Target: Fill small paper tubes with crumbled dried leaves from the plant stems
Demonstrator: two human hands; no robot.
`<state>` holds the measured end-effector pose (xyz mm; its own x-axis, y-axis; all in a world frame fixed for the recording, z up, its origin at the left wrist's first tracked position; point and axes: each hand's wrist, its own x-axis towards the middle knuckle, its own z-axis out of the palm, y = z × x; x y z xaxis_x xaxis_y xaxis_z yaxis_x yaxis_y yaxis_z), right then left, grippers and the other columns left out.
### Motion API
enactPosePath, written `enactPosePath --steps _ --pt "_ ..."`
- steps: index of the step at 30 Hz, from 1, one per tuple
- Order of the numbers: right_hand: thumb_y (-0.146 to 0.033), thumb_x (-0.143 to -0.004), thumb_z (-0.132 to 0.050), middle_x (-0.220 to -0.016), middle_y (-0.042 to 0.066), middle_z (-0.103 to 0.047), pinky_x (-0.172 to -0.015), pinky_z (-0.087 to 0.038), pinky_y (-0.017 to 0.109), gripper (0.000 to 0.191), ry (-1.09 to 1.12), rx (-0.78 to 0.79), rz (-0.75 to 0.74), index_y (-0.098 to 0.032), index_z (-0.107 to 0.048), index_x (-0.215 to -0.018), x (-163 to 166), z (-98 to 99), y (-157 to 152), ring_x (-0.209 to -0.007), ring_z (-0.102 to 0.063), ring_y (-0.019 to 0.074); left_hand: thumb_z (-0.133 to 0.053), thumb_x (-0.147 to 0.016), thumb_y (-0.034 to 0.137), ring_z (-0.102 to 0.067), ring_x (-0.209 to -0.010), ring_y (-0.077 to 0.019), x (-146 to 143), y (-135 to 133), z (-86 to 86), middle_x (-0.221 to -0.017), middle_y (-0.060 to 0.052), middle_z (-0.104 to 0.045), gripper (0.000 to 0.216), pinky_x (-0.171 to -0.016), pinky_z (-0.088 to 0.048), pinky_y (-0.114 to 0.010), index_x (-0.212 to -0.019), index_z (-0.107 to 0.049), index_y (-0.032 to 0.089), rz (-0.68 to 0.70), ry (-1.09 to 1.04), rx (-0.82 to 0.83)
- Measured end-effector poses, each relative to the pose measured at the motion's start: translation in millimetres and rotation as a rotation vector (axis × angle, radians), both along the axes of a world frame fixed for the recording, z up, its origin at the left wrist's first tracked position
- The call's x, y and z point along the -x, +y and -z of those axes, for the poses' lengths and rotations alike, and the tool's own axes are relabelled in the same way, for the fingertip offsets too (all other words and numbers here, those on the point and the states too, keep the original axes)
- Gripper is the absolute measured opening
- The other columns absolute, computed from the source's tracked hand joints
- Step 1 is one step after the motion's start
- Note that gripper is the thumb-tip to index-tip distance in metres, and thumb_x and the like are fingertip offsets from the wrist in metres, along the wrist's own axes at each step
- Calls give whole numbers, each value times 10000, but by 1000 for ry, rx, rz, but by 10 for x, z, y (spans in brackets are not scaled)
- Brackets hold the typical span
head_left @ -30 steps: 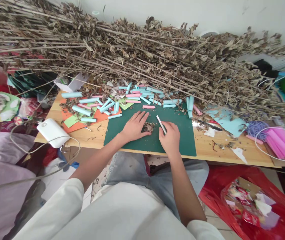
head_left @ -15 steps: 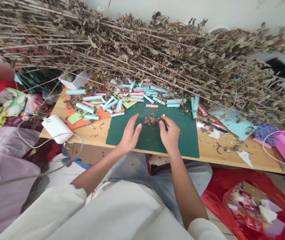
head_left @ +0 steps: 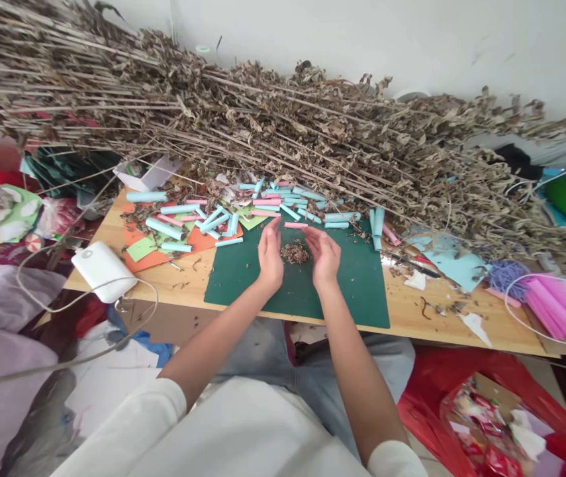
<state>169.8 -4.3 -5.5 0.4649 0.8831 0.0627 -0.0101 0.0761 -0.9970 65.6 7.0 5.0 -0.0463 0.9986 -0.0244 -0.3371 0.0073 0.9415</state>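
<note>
A small heap of crumbled dry leaves point(head_left: 295, 252) lies on the green cutting mat point(head_left: 243, 281). My left hand point(head_left: 270, 255) stands on edge at the heap's left side, fingers stretched forward. At the right side, my right hand point(head_left: 324, 257) faces it, fingers extended and slightly bent. Neither hand holds anything that I can see. Just beyond the heap lies a pink paper roll point(head_left: 296, 225), near the fingertips. Many blue paper rolls point(head_left: 164, 228) and pink ones are scattered along the mat's far side.
Long dried plant stalks point(head_left: 263, 126) are piled across the back. A white power bank point(head_left: 104, 271) with a cable sits at the table's left edge. On the right are a black pen point(head_left: 424, 267), purple yarn point(head_left: 506, 277) and pink paper point(head_left: 555, 308). A red bag point(head_left: 426, 391) of rubbish stands below.
Both hands have drawn closer around the leaf heap, and the left hand has turned more upright. The heap looks more gathered. The camera view has shifted slightly.
</note>
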Motion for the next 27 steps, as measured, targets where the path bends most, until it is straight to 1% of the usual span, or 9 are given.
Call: enactPosePath --steps 5,7,9,11,13,16,19,23,27 --pt "-559 -891 -475 -1081 125 -744 -949 -534 419 465 90 1 -140 -168 -718 -962 59 -1 85 -1043 -700 233 -305 -998 528 -447 -1388 -165 -29 101 2 -1471 -99 -493 492 -1143 -351 -334 -1282 -559 216 90 -154 195" --pt "-549 -908 -454 -1076 126 -743 -928 -543 411 470 75 -19 -124 -166 -718 -967 40 -20 69 -1025 -703 232 -338 -992 519 -453 -1385 -180 -11 159 -30 -1450 -104 -514 473 -1152 -343 -358 -1256 -578 208 139 -200 193" --pt "-522 -928 -424 -1088 124 -737 -900 -550 393 463 -5 -21 -53 -167 -711 -1005 -20 -59 13 -1021 -697 226 -367 -982 531 -437 -1397 -189 70 229 -97 -1427 -93 -536 456 -1159 -336 -372 -1218 -606 223 159 -224 121" --pt "-486 -924 -450 -1052 116 -739 -845 -556 375 421 -203 29 -21 -171 -707 -1033 -85 -128 -80 -952 -695 223 -366 -970 572 -449 -1389 -195 196 284 -178 -1413 -84 -550 478 -1154 -346 -377 -1199 -618 236 182 -201 47" --pt "-439 -900 -516 -986 105 -728 -817 -544 375 365 -516 114 -51 -174 -708 -1061 -110 -221 -197 -863 -674 224 -364 -960 599 -459 -1381 -204 328 297 -241 -1430 -82 -535 504 -1155 -346 -383 -1223 -605 243 213 -168 9" --pt "-402 -879 -575 -1011 119 -666 -828 -519 382 407 -941 231 -165 -167 -662 -1199 -41 -357 -355 -925 -641 257 -553 -909 523 -459 -1382 -227 464 225 -269 -1474 -63 -494 457 -1162 -334 -378 -1301 -553 287 254 -89 -18" --pt "-389 -878 -596 -1105 124 -600 -735 -513 339 477 -1137 313 -240 -222 -583 -1325 71 -394 -414 -906 -635 249 -576 -903 494 -471 -1373 -239 529 100 -240 -1480 -67 -489 464 -1163 -336 -390 -1319 -537 292 260 -58 -6" --pt "-240 -924 -502 -1030 110 -606 -742 -500 313 301 -1144 292 -285 -206 -691 -1155 108 -283 -356 -821 -629 201 -529 -930 484 -504 -1344 -242 582 -29 -201 -1454 -84 -516 442 -1156 -348 -408 -1318 -536 275 242 -89 62" --pt "-209 -913 -515 -918 88 -649 -778 -503 311 247 -978 170 -188 -170 -732 -1025 11 -222 -312 -787 -625 188 -540 -930 466 -525 -1323 -233 593 -80 -190 -1450 -95 -516 455 -1157 -349 -403 -1338 -516 265 236 -90 114"
